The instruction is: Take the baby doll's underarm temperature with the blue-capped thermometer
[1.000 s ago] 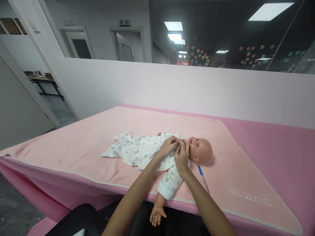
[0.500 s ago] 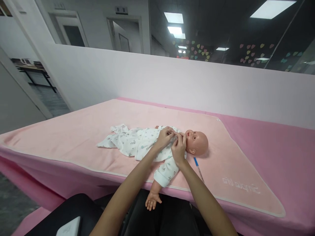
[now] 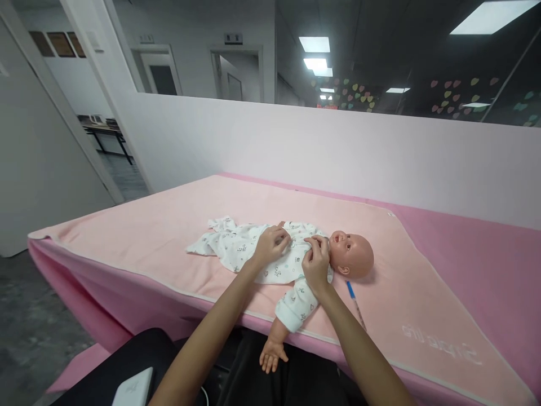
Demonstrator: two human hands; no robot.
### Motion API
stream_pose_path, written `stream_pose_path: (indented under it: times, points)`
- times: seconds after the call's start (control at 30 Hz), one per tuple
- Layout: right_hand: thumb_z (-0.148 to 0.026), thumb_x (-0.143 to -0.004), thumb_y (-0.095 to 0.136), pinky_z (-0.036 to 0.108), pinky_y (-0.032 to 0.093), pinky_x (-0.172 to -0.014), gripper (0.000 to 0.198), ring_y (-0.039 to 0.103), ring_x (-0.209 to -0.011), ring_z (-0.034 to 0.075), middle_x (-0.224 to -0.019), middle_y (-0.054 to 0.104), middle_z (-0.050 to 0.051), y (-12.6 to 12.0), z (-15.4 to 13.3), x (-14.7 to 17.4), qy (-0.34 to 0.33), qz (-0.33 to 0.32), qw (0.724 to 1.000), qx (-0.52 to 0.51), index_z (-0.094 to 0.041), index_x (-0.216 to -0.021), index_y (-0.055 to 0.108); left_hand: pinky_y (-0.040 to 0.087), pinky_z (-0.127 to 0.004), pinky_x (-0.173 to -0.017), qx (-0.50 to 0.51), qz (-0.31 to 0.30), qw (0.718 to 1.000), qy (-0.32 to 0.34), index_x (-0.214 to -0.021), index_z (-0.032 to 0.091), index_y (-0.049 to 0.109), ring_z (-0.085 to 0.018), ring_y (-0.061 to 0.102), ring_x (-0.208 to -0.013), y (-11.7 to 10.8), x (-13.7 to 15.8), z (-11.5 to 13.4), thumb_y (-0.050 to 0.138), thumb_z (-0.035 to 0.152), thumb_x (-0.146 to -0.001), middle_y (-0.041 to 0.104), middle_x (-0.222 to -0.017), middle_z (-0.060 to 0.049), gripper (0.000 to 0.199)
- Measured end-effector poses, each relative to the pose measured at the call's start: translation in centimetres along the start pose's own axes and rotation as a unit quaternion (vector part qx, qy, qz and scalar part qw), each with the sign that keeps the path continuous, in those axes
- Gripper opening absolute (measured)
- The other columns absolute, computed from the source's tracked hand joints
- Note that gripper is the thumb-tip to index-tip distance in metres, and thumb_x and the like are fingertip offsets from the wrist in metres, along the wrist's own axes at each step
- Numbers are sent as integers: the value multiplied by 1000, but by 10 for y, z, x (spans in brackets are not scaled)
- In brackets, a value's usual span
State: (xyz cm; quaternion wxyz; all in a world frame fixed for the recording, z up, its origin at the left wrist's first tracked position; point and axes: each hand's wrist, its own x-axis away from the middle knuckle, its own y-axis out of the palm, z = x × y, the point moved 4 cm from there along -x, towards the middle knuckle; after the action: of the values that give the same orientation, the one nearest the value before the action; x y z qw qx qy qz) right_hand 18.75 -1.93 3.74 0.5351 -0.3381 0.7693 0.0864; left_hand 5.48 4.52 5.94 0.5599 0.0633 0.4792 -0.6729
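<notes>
A bald baby doll [image 3: 352, 255] lies on its back, head to the right, in white printed baby clothes [image 3: 240, 248]. My left hand [image 3: 271, 246] is over the doll's middle, fingers curled down at the cloth; whether they grip it is hidden. Near the collar, my right hand [image 3: 316, 262] pinches the front of the garment with its fingertips. One sleeved doll arm [image 3: 296, 304] points toward me, its hand hanging past the table edge. A thin stick with a blue end [image 3: 350, 290], like a pen or thermometer, lies beside my right forearm.
A pale pink blanket [image 3: 160, 220] covers the table over a darker pink cloth [image 3: 486, 254]. Behind it stands a white half wall [image 3: 296, 146] with glass above. A white flat object [image 3: 133, 388] lies at lower left, by my legs.
My hands were together at the doll's upper chest; now they are apart, the left one moved toward the doll's belly. The right stays near the collar. The view has shifted slightly.
</notes>
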Motion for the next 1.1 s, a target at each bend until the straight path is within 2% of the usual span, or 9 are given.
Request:
stream_pose_path:
  times: [0.1,0.17,0.27,0.47,0.63,0.9,1.1]
  points:
    - [-2,-74,38,32,42,-76,29,48,-86,19,-92,52,8,1,-4,0,-21,-30,998,46,-18,-84,60,40,-31,-79,-69,2,995,69,-72,19,58,-17,52,-79,6,6,10,45,23,-77,59,-82,-4,14]
    - [-6,-74,43,33,40,-77,22,48,-85,19,-90,55,6,2,-7,-1,-35,-53,996,70,-19,-79,60,39,-31,-77,-86,-5,992,88,-75,19,56,-17,51,-79,10,10,14,44,21,-76,58,-84,-5,12]
    - [-10,-74,47,34,38,-80,16,49,-87,19,-92,57,6,3,-8,-1,-41,-64,994,72,-19,-75,60,38,-31,-76,-90,1,992,83,-74,19,52,-18,50,-79,10,14,15,43,21,-76,57,-82,-5,9]
    - [-12,-76,46,34,37,-80,19,52,-84,19,-85,61,5,6,-5,-1,-43,-84,994,58,-17,-91,57,36,-33,-75,-97,-30,992,78,-73,19,49,-18,49,-78,13,16,14,43,20,-73,56,-80,-5,6]
    - [-14,-81,43,34,36,-82,20,50,-78,18,-79,60,4,5,-7,-2,-69,-71,991,85,-16,-96,56,33,-35,-81,-121,-11,988,91,-75,19,47,-19,49,-82,15,15,16,41,21,-76,56,-81,-5,7]
    - [-18,-83,45,32,36,-75,15,48,-81,19,-83,58,5,4,-7,-3,-24,-76,993,88,-18,-90,59,36,-32,-78,-112,19,991,71,-82,19,48,-15,51,-69,18,15,11,33,23,-86,57,-74,-3,16]
    - [-19,-84,46,31,34,-74,14,47,-78,18,-82,58,4,5,-6,-3,-22,-87,992,91,-18,-83,59,35,-34,-80,-84,-2,994,64,-84,19,52,-17,54,-73,14,15,15,44,29,-81,61,-77,-3,13]
